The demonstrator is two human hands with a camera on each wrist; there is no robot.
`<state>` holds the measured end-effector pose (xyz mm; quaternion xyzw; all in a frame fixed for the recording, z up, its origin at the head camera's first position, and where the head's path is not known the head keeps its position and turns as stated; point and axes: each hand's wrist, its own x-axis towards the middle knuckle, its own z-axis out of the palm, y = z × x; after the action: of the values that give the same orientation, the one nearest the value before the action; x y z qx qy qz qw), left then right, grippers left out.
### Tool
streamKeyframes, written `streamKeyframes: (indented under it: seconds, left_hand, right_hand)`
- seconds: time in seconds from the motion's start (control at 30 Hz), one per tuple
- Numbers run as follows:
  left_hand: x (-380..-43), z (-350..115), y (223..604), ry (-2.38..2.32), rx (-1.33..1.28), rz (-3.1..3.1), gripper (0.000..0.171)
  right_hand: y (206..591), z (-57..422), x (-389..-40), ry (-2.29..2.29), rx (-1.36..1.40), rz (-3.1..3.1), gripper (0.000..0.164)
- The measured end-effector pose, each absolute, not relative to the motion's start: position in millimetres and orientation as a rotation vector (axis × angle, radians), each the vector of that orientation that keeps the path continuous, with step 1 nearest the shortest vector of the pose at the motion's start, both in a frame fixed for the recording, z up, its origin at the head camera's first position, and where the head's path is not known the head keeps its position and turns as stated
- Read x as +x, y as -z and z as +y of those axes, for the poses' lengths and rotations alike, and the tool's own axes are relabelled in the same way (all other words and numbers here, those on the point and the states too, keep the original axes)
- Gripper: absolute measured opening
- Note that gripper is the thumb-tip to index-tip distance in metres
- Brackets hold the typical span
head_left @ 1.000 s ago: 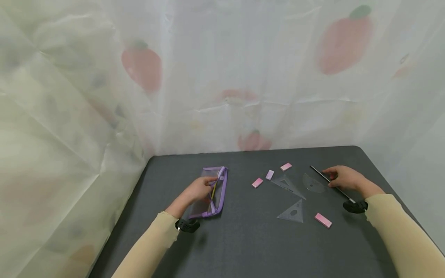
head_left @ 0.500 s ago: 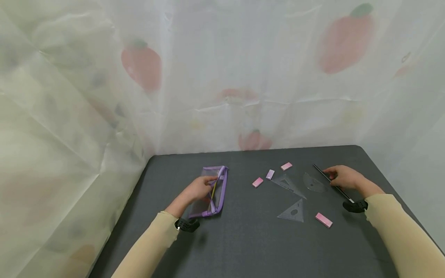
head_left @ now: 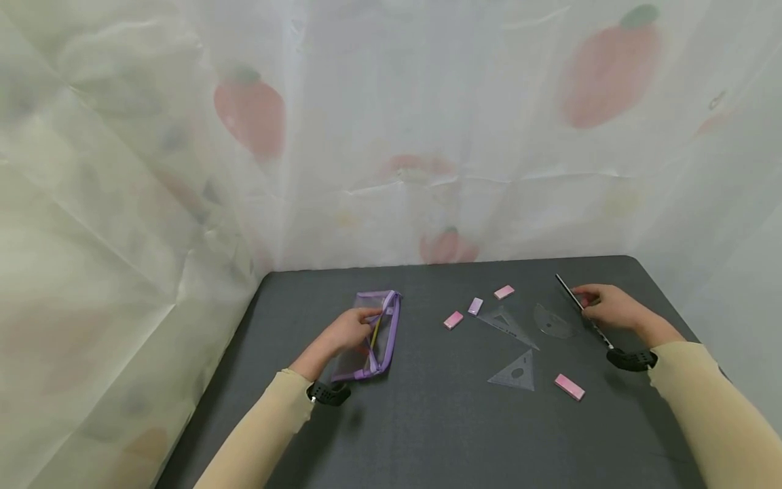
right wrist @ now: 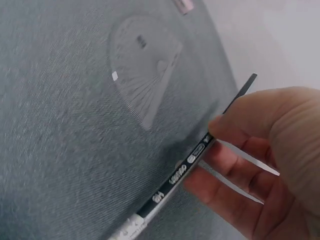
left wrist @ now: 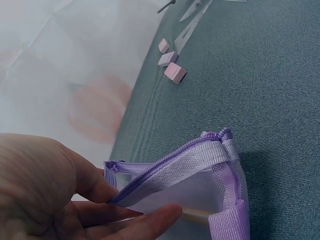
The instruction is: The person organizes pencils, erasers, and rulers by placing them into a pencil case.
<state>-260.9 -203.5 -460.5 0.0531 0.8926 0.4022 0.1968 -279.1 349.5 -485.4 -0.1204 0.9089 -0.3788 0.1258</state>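
Observation:
My left hand (head_left: 348,330) pinches the opening edge of a see-through pencil case (head_left: 394,339) with purple trim. In the left wrist view, the thumb lies outside the zipper edge (left wrist: 200,157) and fingers reach into the mouth, so the case gapes. A yellow pencil-like stick (head_left: 375,334) shows inside it. My right hand (head_left: 617,311) holds a black pencil (right wrist: 175,177) with white lettering and a whitish end, between thumb and fingers. The pencil slants over the table beside a clear protractor (head_left: 552,322); its shadow falls on the cloth.
Two clear set squares, one farther back (head_left: 506,326) and one nearer (head_left: 515,373), lie mid-right. A pink eraser (head_left: 569,387) sits in front of them. Two more pink erasers (head_left: 453,320) and a lilac one (head_left: 475,307) lie farther back. A patterned curtain (head_left: 366,224) borders the dark table.
The right hand has lifted the black pencil slightly and shifted it right; its far end now points higher. The left hand and pencil case have stayed in place.

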Motion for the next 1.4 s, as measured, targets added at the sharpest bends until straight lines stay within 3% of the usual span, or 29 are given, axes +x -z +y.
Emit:
streamKeyframes:
  seconds: [0.63,1.4]
  left_hand:
    - [-262,-204,460,-1.147,0.128,2.485,0.053]
    - [-259,-207,462,-1.201,0.134,2.462,0.05]
  right_hand:
    - [467,295,-282,1.481,-0.382,2.447,0.067]
    - [475,152,-279,1.81,-0.343,1.936,0.064]
